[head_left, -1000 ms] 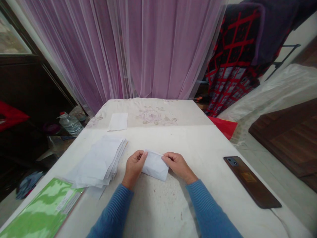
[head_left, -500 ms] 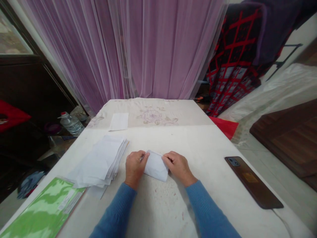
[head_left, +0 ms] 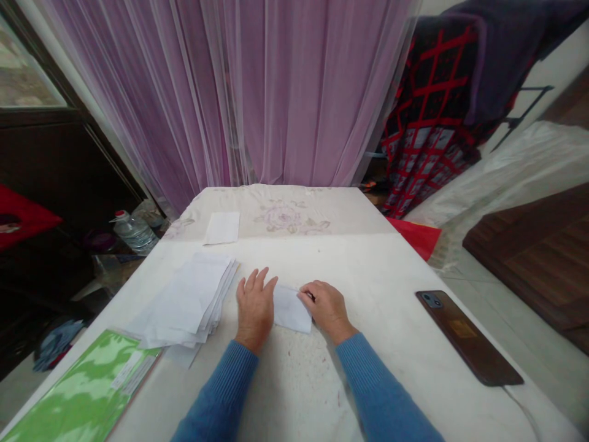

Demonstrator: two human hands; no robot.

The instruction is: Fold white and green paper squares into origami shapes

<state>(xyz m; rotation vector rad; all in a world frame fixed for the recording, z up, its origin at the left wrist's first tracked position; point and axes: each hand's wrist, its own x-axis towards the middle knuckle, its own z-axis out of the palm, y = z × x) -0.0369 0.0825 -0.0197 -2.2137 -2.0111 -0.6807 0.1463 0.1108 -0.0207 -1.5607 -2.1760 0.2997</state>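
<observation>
A small folded piece of white paper [head_left: 292,309] lies on the table between my hands. My left hand [head_left: 256,310] is at its left edge, palm down, fingers spread and holding nothing. At the paper's upper right corner, my right hand [head_left: 326,307] pinches the edge between thumb and curled fingers. Left of my left hand sits a loose stack of white paper sheets [head_left: 184,298]. Farther back, another small folded white paper [head_left: 222,228] rests on the tablecloth.
A green plastic-wrapped pack [head_left: 78,393] lies at the near left. On the right is a brown phone [head_left: 467,337] with a cable. The white table [head_left: 359,264] reaches back to a purple curtain [head_left: 294,92]. A water bottle [head_left: 134,232] stands beyond the left edge.
My left hand has let go of the paper's left side and opened, its fingers now spread. My right hand stays at the right corner, shifted slightly left.
</observation>
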